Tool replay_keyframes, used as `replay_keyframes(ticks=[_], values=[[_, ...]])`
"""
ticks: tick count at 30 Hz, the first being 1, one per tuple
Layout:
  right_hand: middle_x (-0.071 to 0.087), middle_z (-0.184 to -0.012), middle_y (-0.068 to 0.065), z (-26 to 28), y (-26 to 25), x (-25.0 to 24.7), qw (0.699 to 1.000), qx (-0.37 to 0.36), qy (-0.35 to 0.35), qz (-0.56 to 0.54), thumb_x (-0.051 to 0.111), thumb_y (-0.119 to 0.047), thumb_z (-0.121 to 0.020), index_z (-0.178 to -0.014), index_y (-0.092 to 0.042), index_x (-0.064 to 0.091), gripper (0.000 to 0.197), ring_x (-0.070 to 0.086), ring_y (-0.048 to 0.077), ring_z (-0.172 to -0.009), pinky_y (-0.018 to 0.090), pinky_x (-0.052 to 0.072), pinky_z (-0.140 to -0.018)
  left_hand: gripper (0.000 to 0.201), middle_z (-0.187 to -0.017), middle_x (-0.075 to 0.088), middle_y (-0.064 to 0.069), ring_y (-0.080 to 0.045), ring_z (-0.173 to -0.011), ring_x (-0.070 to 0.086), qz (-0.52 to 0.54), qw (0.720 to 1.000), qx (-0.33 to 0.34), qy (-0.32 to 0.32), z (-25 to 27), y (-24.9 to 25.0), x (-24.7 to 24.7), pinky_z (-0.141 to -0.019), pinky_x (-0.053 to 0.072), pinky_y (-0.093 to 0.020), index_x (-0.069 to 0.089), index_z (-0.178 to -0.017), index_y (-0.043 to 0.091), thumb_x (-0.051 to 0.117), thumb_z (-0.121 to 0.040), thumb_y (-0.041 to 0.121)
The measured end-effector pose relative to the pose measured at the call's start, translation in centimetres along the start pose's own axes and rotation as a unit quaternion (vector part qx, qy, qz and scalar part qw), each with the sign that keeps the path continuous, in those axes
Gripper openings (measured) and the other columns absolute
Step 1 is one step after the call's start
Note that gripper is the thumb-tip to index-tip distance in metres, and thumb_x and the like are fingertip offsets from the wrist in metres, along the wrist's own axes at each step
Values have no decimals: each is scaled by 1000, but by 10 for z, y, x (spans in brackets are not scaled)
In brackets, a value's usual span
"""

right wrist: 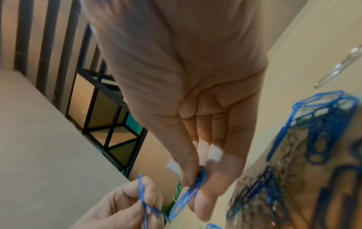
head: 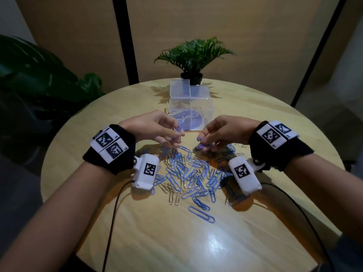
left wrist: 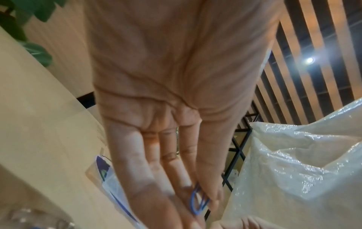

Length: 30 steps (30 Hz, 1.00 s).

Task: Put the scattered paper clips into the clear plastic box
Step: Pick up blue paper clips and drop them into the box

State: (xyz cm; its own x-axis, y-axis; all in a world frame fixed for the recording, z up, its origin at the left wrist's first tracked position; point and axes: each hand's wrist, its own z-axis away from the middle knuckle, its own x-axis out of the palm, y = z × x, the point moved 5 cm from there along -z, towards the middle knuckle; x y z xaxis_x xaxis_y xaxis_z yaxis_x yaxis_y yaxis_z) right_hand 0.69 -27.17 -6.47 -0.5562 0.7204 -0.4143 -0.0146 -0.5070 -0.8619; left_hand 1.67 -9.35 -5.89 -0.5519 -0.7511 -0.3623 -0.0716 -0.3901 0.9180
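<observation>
Several blue and silver paper clips (head: pixel 188 173) lie heaped on the round wooden table (head: pixel 196 242). Beyond the heap stands the clear plastic box (head: pixel 191 112), its hinged lid (head: pixel 180 89) raised. My left hand (head: pixel 157 128) hovers over the heap's far edge and pinches blue clips (head: pixel 178 129) between thumb and fingers; the left wrist view shows a blue clip (left wrist: pixel 197 201) at the fingertips. My right hand (head: pixel 222 132) pinches blue clips (head: pixel 201 144) just above the pile, and the right wrist view shows a clip (right wrist: pixel 186 199) hanging from its fingertips. Both hands are in front of the box.
A small potted fern (head: pixel 193 55) stands at the table's far edge behind the box. A large dark-leaved plant (head: pixel 39 71) is off the table to the left. Cables (head: pixel 112 222) run from both wrist cameras across the near table. A few stray clips (head: pixel 239 146) lie at right.
</observation>
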Motion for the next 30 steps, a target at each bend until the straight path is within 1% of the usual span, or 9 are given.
replay_keyframes(ticks=[4, 6, 10, 13, 16, 20, 22, 26, 30], values=[[72, -72, 2, 4, 1, 4, 991, 12, -35, -127, 47, 4, -93, -105, -5, 62, 21, 71, 6, -66, 14, 54, -54, 9, -85, 67, -10, -10, -75, 64, 19, 997, 29, 65, 2, 1, -4, -61, 54, -14, 63, -85, 6, 68, -80, 10], [65, -74, 2, 2, 3, 5, 983, 37, -18, -181, 39, 2, -96, -103, -4, 60, 23, 69, 6, -63, 15, 53, -51, 10, -90, 68, -14, -10, -78, 67, 19, 997, 33, 61, 0, 1, -2, -66, 54, -14, 63, -91, -1, 64, -84, 6], [39, -65, -1, 3, 6, 12, 968, 90, -9, -235, 33, -15, -97, -79, -14, 48, 23, 36, 6, -46, 13, 29, -37, 18, -81, 66, -16, -15, -65, 69, 13, 999, 29, 32, -1, 4, 2, -64, 59, -24, 50, -104, 0, 44, -92, -11], [34, -59, -6, 8, -1, 10, 999, 16, 29, 39, 55, -34, -92, -70, -18, 46, 29, 29, 8, -49, 18, 24, -44, 32, -73, 50, -5, -11, -56, 51, -43, 998, 5, 37, -2, 8, 4, -54, 51, -22, 45, -95, 12, 30, -88, -15], [34, -58, -8, 15, -15, 14, 939, -56, 69, 331, 72, -43, -77, -79, -22, 64, 23, 32, 8, -53, 22, 26, -53, 14, -71, 36, 1, -13, -59, 32, -109, 993, -23, 27, 4, 9, 7, -56, 36, -25, 41, -89, 19, 38, -80, 8], [39, -59, -6, 16, -23, 30, 895, -123, 72, 422, 76, -35, -74, -93, -26, 73, 21, 37, 10, -53, 17, 29, -52, 3, -70, 33, 6, -13, -60, 28, -185, 982, -48, -10, 10, 6, 9, -58, 33, -25, 40, -90, 16, 42, -92, 16], [42, -58, -5, 13, -23, 34, 894, -133, 69, 423, 75, -34, -75, -92, -25, 75, 19, 37, 11, -53, 18, 29, -52, 10, -70, 38, 5, -12, -60, 34, -265, 963, -43, -6, 9, 5, 7, -57, 35, -22, 49, -88, 16, 48, -96, 22], [35, -53, -5, 1, -28, 28, 903, -124, 128, 392, 69, -33, -82, -94, -21, 76, 18, 32, 12, -51, 20, 27, -49, 27, -60, 48, 5, -10, -56, 41, -426, 901, -18, 75, 6, 14, 1, -51, 31, -22, 68, -81, 9, 65, -86, 35], [53, -65, -5, -19, -29, 33, 881, -98, 140, 442, 73, -36, -78, -94, -16, 76, 26, 45, 10, -64, 19, 31, -59, 43, -68, 61, -2, -15, -66, 50, -492, 867, -48, 62, 0, 11, 13, -58, 37, -28, 74, -75, 7, 76, -69, 49]])
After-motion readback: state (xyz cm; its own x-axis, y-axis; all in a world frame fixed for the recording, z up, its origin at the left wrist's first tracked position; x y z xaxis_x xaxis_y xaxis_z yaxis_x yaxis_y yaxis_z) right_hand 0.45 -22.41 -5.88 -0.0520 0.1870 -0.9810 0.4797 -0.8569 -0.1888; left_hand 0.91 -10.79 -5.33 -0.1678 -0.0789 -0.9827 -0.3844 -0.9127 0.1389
